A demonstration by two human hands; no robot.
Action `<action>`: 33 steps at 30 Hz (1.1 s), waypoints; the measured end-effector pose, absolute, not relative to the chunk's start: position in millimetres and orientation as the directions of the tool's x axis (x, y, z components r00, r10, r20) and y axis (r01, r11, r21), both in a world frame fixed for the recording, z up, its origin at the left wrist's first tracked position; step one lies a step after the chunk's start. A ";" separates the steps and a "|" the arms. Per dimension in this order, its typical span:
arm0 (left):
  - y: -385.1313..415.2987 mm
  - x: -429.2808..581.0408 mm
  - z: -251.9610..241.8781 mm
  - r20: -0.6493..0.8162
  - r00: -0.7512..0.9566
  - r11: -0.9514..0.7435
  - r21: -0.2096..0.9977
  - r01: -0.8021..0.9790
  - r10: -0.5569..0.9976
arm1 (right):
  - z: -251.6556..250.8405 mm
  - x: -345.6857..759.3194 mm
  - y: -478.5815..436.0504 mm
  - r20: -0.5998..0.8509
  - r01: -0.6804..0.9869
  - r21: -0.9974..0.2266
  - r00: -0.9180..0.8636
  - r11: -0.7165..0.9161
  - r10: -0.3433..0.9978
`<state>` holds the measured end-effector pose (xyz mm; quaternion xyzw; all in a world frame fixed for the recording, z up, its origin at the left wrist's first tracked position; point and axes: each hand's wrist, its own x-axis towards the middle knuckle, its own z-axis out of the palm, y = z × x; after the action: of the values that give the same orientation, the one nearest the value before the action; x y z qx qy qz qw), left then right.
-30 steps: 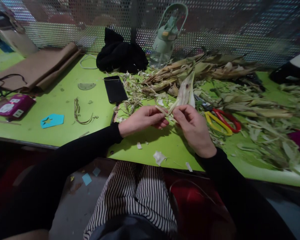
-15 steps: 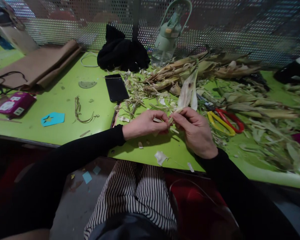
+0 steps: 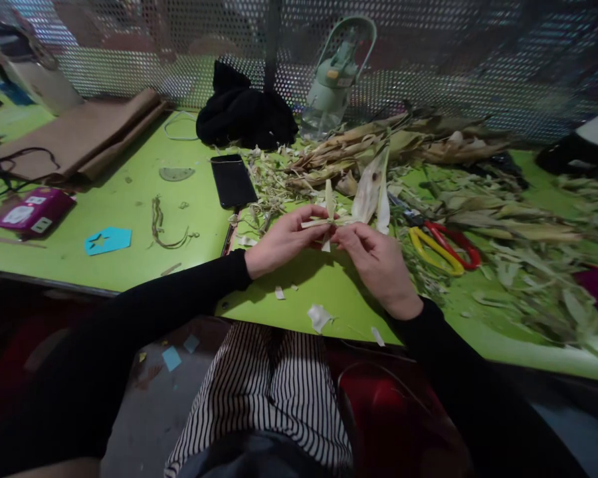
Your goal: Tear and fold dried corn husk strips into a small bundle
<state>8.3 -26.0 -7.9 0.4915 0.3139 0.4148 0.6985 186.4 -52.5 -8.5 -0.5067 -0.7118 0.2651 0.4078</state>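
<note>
Both my hands meet over the green table [image 3: 129, 219], just in front of me. My left hand [image 3: 284, 240] pinches thin pale strips of a dried corn husk [image 3: 371, 189]. My right hand [image 3: 376, 262] is closed on the same husk, whose broad pale leaves stick up and away from my fingers. A big heap of dried husks [image 3: 428, 143] lies beyond and to the right. Scissors with yellow and red handles [image 3: 441, 242] rest on the table just right of my right hand.
A black phone [image 3: 232, 180] lies left of the husks. Behind it sit a black cloth [image 3: 246, 116] and a pale green bottle [image 3: 333, 79] against a perforated metal screen. Brown paper [image 3: 80, 133], a magenta box [image 3: 32, 209] and a blue card [image 3: 107, 240] lie at left.
My hands have shifted slightly while working the husk. A thin strip now stands up between my fingers, and the broad leaves have tilted a little.
</note>
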 end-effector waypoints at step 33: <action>-23.9 1.5 -18.0 -0.016 0.605 0.237 0.928 -0.288 0.796 | -2.8 183.2 -59.7 0.396 0.620 -0.462 -0.496 0.634 0.773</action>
<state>1.5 -23.9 -18.0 0.4986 0.2545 0.3643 0.7442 183.2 -59.7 -2.8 -0.4073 -0.8549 0.1303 0.2936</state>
